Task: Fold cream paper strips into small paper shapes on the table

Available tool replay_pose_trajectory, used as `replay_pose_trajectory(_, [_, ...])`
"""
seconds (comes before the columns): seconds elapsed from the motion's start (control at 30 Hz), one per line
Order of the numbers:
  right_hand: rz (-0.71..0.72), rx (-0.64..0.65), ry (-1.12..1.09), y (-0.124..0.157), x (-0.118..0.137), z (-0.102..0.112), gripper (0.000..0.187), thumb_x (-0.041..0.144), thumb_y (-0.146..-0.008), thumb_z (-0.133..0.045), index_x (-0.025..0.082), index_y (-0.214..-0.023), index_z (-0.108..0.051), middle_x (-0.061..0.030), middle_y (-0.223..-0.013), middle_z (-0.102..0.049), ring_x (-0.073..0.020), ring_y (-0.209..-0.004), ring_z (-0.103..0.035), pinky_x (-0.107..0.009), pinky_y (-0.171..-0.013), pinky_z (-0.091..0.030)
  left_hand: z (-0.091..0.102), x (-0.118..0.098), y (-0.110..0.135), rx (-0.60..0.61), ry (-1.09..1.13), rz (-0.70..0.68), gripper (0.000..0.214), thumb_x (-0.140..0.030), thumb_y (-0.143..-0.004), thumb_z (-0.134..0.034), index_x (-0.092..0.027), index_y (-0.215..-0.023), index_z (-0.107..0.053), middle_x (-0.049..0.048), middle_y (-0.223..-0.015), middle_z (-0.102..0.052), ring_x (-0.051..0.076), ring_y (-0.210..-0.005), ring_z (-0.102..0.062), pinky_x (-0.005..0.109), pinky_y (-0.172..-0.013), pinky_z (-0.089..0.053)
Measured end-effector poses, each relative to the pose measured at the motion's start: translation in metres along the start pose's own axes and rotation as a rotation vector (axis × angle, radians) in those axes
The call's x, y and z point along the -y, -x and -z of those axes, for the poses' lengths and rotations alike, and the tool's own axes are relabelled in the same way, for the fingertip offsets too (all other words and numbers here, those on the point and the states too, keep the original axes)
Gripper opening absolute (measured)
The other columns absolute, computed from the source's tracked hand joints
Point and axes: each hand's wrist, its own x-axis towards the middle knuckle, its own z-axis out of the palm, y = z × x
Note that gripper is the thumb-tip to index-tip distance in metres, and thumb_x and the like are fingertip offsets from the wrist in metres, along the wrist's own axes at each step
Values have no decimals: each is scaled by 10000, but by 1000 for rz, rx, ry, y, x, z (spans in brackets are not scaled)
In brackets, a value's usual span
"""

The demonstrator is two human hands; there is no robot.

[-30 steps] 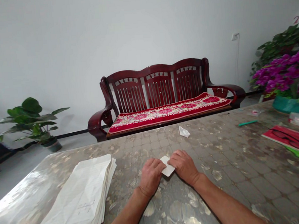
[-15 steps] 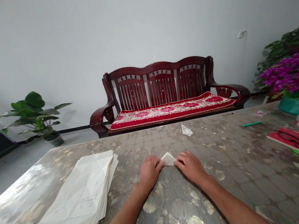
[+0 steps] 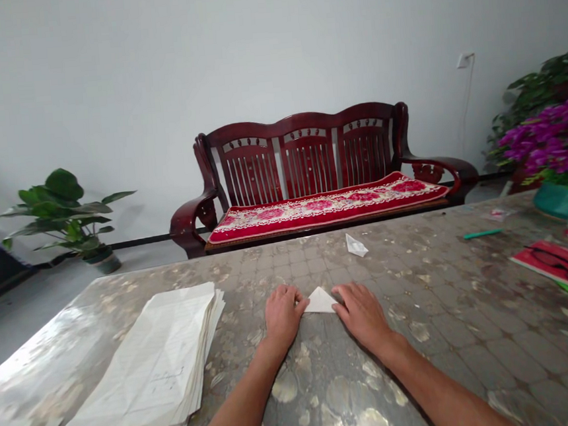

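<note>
A small piece of white paper (image 3: 320, 300), folded into a triangle, lies on the table between my hands with its point facing away from me. My left hand (image 3: 283, 314) grips the left corner, thumb at the paper's edge and fingers curled. At the right corner, my right hand (image 3: 362, 311) holds the paper in the same way, its thumb along the lower edge. My fingers hide both end corners. Beyond my hands stands a small folded paper boat (image 3: 356, 246), apart from them.
A stack of paper sheets (image 3: 143, 364) lies to the left on the patterned table (image 3: 452, 317). On the right are a green pen (image 3: 483, 234), dark-framed glasses (image 3: 567, 264) on a red booklet (image 3: 531, 254), and a teal flowerpot (image 3: 566, 200). A wooden bench (image 3: 306, 128) stands behind.
My hands have spread slightly apart along the folded paper, uncovering more of its lower edge. The camera view has shifted a little.
</note>
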Motion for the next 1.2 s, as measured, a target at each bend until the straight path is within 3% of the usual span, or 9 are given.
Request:
replay_pose_trajectory(0.13, [295,36,-68,3,2,-2,361,124,-913,-463,240,-1206,-639,-86,-1272,-627,-234,-1198,-527,-398,-1012,-410,-2,3,-4,17,-5,-61,100,-300,-893,-588,-222,-909,-649,39,-971,-616,203,-950,-570,307,-854,-415])
replay_pose_trajectory(0.2, [365,84,-120,3,0,-6,423,83,-897,-433,234,-1235,-638,-74,-1313,-619,-213,-1232,-531,-394,-1058,-403,-5,5,-6,1,3,-125,141,-251,-905,-558,-238,-1008,-652,44,-1048,-622,203,-1006,-566,327,-909,-427])
replay_pose_trajectory(0.3, [323,115,-122,4,-5,-10,468,61,-880,-410,209,-1268,-627,-85,-1347,-599,-212,-1242,-544,-405,-1084,-396,-12,8,-6,-5,31,-331,317,-149,-912,-488,-264,-1169,-633,61,-1264,-594,215,-1182,-524,383,-1027,-413])
replay_pose_trajectory(0.43, [244,163,-42,10,-2,-8,506,47,-876,-381,182,-1316,-591,-107,-1404,-543,-236,-1309,-490,-448,-1132,-333,-17,12,2,144,85,-559,436,-88,-921,-391,-247,-1268,-600,51,-1378,-570,183,-1336,-450,377,-1124,-364])
replay_pose_trajectory(0.57, [165,187,11,20,15,-9,502,213,-918,-450,116,-1409,-486,-162,-1489,-423,-289,-1392,-372,-480,-1168,-256,-13,14,15,202,4,-591,489,-201,-960,-393,-229,-1448,-407,66,-1516,-418,193,-1430,-321,423,-1182,-259])
replay_pose_trajectory(0.7, [170,203,-41,28,22,-12,647,431,-923,-489,125,-1481,-372,-162,-1548,-308,-305,-1439,-271,-525,-1184,-174,-11,15,20,177,-109,-597,588,-400,-963,-446,-221,-1502,-292,101,-1561,-326,237,-1457,-256,460,-1179,-216])
replay_pose_trajectory(0.87, [140,224,-43,27,7,-9,607,409,-937,-445,153,-1483,-375,-141,-1553,-301,-288,-1447,-256,-528,-1179,-170,-12,15,19,138,-173,-559,552,-412,-973,-432,-236,-1486,-328,92,-1552,-350,250,-1444,-287,462,-1159,-244])
replay_pose_trajectory(1.03, [48,237,15,21,1,-3,611,369,-925,-458,105,-1471,-385,-158,-1551,-291,-296,-1446,-255,-537,-1174,-169,-3,4,14,154,-249,-502,485,-320,-962,-483,-241,-1434,-411,81,-1521,-407,283,-1396,-366,475,-1117,-328])
replay_pose_trajectory(1.2, [-1,132,5,12,-1,-6,518,287,-933,-429,94,-1412,-468,-163,-1515,-383,-281,-1419,-319,-490,-1172,-202,2,-20,1,219,-291,-509,271,-236,-931,-532,-151,-1177,-607,150,-1240,-616,294,-1129,-577,405,-906,-500])
